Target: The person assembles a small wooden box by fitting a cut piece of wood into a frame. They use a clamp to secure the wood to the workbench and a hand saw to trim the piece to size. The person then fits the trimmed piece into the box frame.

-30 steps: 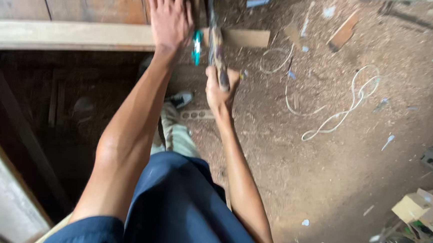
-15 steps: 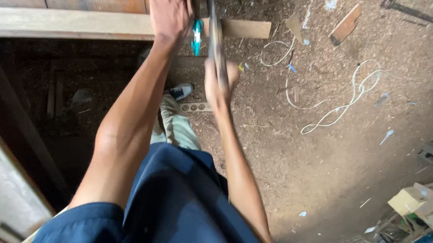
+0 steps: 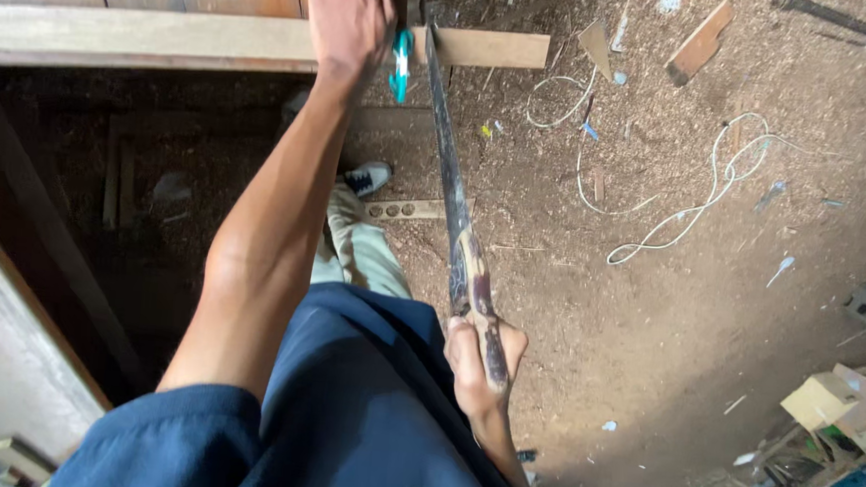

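While left hand [image 3: 347, 13] pins plank [image 3: 145, 35], right hand [image 3: 481, 362] grips saw [image 3: 452, 184].

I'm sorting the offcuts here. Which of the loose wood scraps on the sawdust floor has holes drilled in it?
The narrow strip lying beside the person's shoe, left of the saw: it shows round holes in a row. The reddish scrap has none.

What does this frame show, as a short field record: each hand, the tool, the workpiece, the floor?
left hand: pressed flat on the wooden plank, palm down
right hand: gripping the handle of the handsaw
handsaw: blade runs up from the handle to the plank's edge
teal clamp: on the plank beside the blade
floor: covered in sawdust, with a white cord and wood offcuts
foot: one sneaker visible below the plank
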